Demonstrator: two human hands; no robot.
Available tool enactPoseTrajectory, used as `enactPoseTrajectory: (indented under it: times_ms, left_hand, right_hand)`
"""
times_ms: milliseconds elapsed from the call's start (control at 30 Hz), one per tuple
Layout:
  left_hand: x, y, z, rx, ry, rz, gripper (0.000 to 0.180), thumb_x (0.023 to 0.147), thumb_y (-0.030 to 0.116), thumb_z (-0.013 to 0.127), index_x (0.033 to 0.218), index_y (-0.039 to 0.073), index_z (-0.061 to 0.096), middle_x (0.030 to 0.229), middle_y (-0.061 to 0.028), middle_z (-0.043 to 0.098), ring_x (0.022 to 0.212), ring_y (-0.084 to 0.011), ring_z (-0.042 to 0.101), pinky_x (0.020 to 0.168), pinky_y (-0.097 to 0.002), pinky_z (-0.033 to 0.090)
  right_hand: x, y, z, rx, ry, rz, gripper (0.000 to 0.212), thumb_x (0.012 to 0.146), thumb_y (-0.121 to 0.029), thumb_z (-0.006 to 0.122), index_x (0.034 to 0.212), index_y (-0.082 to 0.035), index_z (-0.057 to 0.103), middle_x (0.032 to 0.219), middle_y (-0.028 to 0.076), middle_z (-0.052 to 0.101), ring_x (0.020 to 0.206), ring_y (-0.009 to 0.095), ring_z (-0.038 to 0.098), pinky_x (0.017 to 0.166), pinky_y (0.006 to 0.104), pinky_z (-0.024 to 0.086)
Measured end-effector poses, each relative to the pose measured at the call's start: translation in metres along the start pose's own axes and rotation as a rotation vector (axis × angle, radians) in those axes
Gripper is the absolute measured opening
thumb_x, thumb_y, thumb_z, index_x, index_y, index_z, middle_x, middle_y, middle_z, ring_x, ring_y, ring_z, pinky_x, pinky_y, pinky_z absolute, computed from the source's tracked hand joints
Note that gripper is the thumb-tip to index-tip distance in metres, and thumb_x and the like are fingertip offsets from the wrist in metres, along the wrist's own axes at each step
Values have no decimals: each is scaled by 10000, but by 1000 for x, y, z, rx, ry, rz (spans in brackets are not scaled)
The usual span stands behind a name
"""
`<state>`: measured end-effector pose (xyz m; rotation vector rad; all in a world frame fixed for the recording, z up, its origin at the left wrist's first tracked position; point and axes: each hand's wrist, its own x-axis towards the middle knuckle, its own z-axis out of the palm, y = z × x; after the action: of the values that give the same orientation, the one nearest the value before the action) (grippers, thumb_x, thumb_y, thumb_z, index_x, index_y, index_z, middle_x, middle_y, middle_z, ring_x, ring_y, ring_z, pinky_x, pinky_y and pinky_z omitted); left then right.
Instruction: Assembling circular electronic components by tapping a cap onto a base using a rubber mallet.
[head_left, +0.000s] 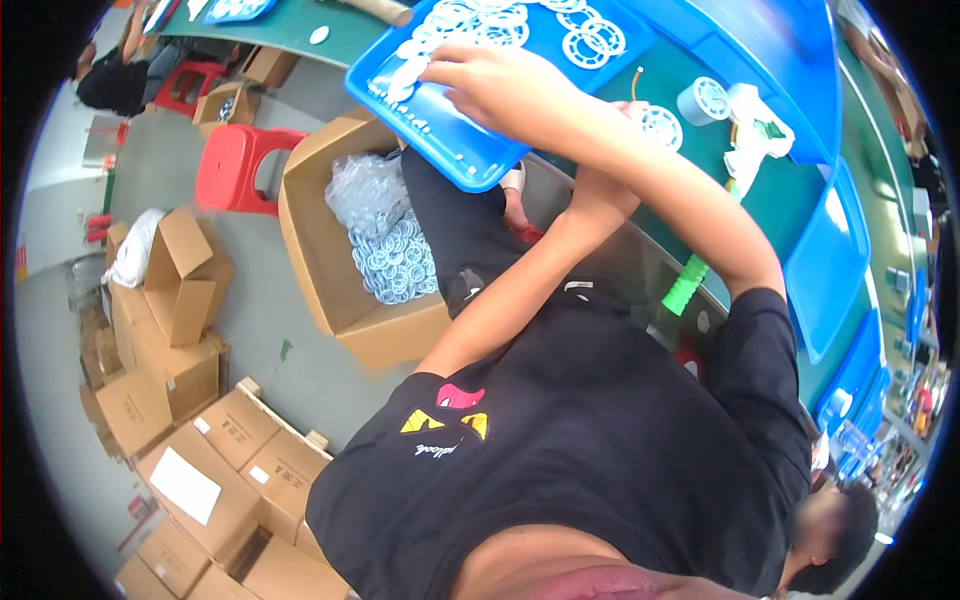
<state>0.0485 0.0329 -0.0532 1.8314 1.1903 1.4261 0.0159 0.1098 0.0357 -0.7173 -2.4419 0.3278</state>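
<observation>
My right arm crosses over my left. Over the blue tray, my right hand has its fingers bent together beside small white pieces; what the fingertips pinch, if anything, is hidden. White spoked rings lie heaped along the tray's far side, and tiny white bits are scattered near its left edge. Partly covered by my right forearm, my left hand is closed on a white spoked ring. Just right of it stands a white cylinder with a spoked end.
On the green table lie a white cloth-like bundle and a green ribbed handle. A cardboard box with pale blue rings and a plastic bag stands at left. Red stools, stacked cartons and other people are around.
</observation>
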Motion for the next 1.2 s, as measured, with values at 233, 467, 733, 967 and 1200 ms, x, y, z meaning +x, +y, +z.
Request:
enactPoseTrajectory:
  times_ms: [233, 467, 733, 967, 1200]
  left_hand:
    - [-6, -17, 7, -100, 36, 51, 625, 863, 188, 768, 1401, 1, 509, 1382, -234, 531, 1295, -409, 504, 1109, -472, 394]
    - [2, -17, -11, -68, -126, -4, 611, 866, 171, 754, 1400, 2, 512, 1457, -244, 496, 1376, -418, 449, 1129, -481, 382]
    - [20, -6, -34, 12, -158, 71, 600, 790, 197, 863, 1288, -9, 598, 1301, -190, 594, 1195, -374, 608, 1013, -437, 502]
    - [16, 0, -33, 27, -143, 50, 566, 780, 177, 870, 1257, -1, 622, 1280, -170, 612, 1177, -363, 620, 996, -439, 510]
    - [13, 0, -32, 47, -144, 19, 606, 788, 203, 875, 1293, 4, 605, 1324, -163, 591, 1207, -358, 612, 1008, -439, 505]
  right_hand:
    - [51, 25, 68, -296, -160, -83, 328, 902, -68, 666, 1228, -56, 696, 1175, 169, 646, 1123, 358, 688, 962, 439, 566]
    - [15, 28, 18, 52, 187, 4, 196, 987, -187, 604, 1073, -27, 678, 1061, 217, 671, 958, 423, 685, 894, 497, 539]
    - [-138, 26, -117, 332, 182, 682, 265, 1016, -211, 680, 1152, 7, 742, 852, 64, 726, 682, 74, 662, 631, 241, 544]
    - [-164, 31, -95, 162, 175, 640, 248, 996, -196, 683, 1189, -60, 756, 881, 74, 620, 742, 135, 595, 687, 292, 496]
    - [-150, 18, -98, 55, 234, 710, 231, 960, -181, 709, 1166, -84, 749, 939, 100, 612, 783, 201, 596, 749, 329, 508]
